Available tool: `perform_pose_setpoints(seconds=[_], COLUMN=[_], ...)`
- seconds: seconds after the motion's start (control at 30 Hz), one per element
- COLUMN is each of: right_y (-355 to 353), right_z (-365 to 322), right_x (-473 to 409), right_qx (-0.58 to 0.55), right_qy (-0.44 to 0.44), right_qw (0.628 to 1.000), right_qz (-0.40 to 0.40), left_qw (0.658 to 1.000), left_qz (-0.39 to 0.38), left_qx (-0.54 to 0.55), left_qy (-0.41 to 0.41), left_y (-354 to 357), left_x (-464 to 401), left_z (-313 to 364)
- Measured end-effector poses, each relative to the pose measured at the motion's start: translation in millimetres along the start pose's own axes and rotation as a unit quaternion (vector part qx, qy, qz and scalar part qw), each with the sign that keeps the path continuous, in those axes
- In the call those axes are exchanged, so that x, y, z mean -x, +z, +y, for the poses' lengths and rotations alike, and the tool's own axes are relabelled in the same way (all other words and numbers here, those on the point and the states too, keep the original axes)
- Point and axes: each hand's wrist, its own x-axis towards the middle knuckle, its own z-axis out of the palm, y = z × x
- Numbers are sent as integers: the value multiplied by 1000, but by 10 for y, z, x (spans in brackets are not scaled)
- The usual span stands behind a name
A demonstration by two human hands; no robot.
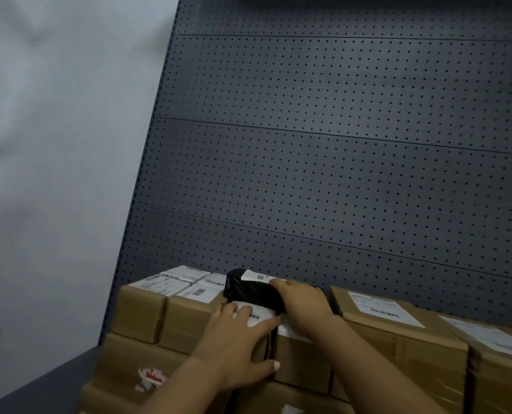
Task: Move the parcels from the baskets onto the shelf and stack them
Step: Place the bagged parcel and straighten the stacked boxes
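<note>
**Both hands settle a black parcel on top of the box stack**

A person stands close to the shelf (54, 375), both bare arms reaching in. The thing being handled is a black parcel (253, 289), a soft glossy plastic mailer bag, rumpled, with a white barcode label at its far end and another white label at its near end. Its long axis runs front to back, from the shelf's front edge toward the dark perforated back panel (338, 144), one end nearly at that panel.

The parcel lies on top of a stack of brown cardboard boxes (189, 321), between the labelled boxes toward the shelf's left edge and a larger labelled box (380, 318) to the right.

The left hand (242, 339) lies flat over the parcel's near end, fingers straight across the white label, thumb down the front of the box below; its grip is released, pressing only. The right hand (304, 303) rests on the parcel's right side, fingers curved over the black plastic and grasping it.

A pale wall (54, 144) stands beyond the shelf's left edge.
</note>
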Motion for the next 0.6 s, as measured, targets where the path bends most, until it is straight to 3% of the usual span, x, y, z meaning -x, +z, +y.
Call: perform_pose_setpoints(seconds=[0.33, 0.6], right_y=[-4, 75], right_z=[137, 130], right_x=[-230, -318], right_qx=[24, 67], right_qy=[18, 37], right_qw=[994, 997], right_qz=[-107, -29], left_qw=[1000, 1000], left_qz=[12, 9], left_qx=[17, 29], left_qy=[7, 0], left_y=[61, 56], left_x=[28, 39], left_z=[-28, 2])
